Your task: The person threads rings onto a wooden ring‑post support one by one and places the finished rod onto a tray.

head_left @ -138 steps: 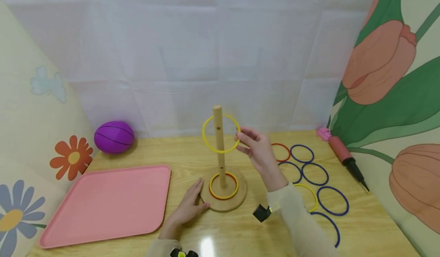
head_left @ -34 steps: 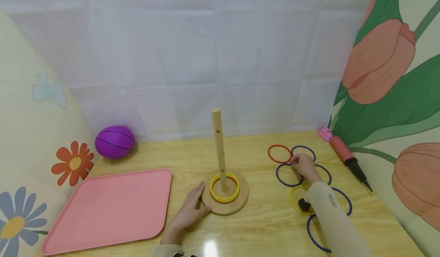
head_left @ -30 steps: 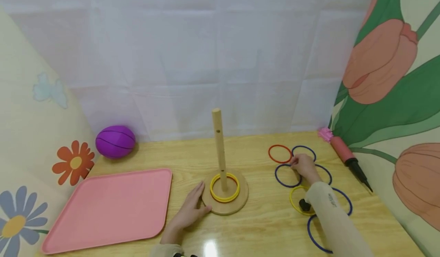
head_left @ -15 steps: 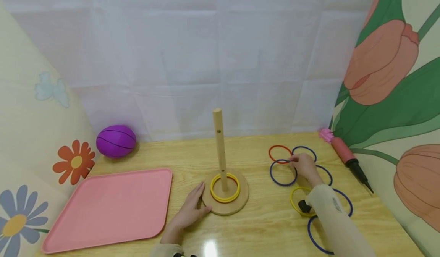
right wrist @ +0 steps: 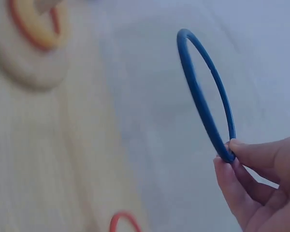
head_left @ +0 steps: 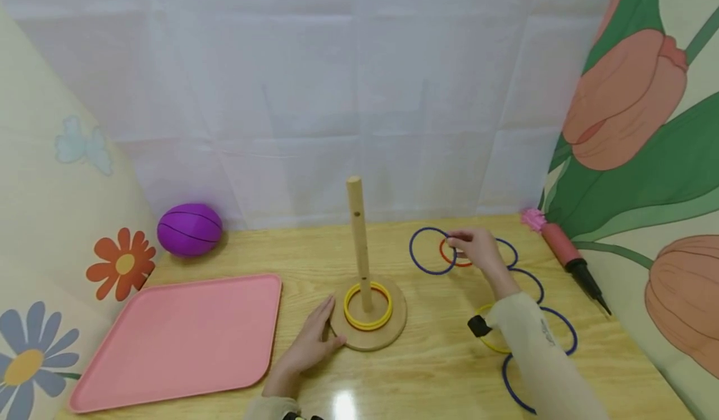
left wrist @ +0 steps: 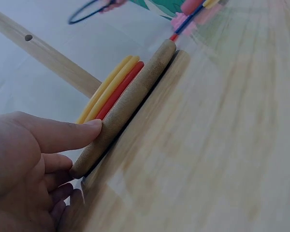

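In the head view a wooden ring-toss stand [head_left: 359, 245] stands upright on the table. Two yellow rings [head_left: 367, 328] lie stacked around its peg, with a red ring [left wrist: 122, 89] beneath them. My left hand [head_left: 306, 344] holds the left edge of the round base, thumb towards the front; the wrist view shows the thumb over the rim. Between thumb and fingertips my right hand [head_left: 477, 251] pinches a blue ring [right wrist: 199, 99], raised off the table to the right of the peg. Behind that ring, partly hidden, lies another red ring [head_left: 444, 254].
Several more blue rings [head_left: 573, 329] and a yellow ring [head_left: 494, 347] lie at the right, partly under the right arm. A red and black hand pump [head_left: 567, 254] is by the right edge. To the left are a pink tray [head_left: 185, 339] and a purple ball [head_left: 190, 229].
The second yellow ring has gone from my right hand onto the peg. Since then this hand has picked up a blue ring and moved it up and left. The left hand stays put.
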Available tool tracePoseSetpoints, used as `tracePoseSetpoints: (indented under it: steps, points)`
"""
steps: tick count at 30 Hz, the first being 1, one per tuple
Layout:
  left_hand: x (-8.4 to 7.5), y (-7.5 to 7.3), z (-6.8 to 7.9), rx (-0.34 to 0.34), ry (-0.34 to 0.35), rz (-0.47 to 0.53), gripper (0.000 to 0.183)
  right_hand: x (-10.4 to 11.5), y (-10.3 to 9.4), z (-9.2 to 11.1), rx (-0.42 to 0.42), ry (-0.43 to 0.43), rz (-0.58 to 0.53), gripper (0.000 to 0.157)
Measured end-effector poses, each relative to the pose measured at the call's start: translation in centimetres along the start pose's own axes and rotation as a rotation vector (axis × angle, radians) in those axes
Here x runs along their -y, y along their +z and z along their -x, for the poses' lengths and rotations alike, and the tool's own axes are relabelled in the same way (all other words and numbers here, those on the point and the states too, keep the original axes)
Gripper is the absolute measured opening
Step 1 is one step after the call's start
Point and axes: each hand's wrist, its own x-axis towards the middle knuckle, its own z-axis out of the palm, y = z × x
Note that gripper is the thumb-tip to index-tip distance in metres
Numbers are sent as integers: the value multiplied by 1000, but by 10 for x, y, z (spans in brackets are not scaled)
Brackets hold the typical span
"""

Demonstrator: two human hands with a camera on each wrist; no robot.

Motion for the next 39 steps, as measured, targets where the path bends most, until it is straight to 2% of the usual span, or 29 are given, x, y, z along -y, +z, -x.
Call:
tracePoseSetpoints:
  steps: [6,11,18,25,31,36,39]
  points:
    - [-1,1,-1,-7,2,2,82,40,-1,5,10,35,-241,37]
    - [-3,0,0,-11,5,3,82,72,-4,13,24,16,-428,39]
    - [-1,1,-1,-8,20,4,83,106,-3,27,73,-47,-652,15]
    - [1,2,-2,-18,33,-18,83,133,2,40,87,-111,-748,29]
    - [2,6,-3,-68,81,-48,82,143,11,42,86,-138,-805,34]
    - [5,9,-4,-103,115,-82,82,144,19,41,77,-117,-773,30]
    - [5,10,-4,-107,108,-89,84,141,24,41,73,-96,-751,30]
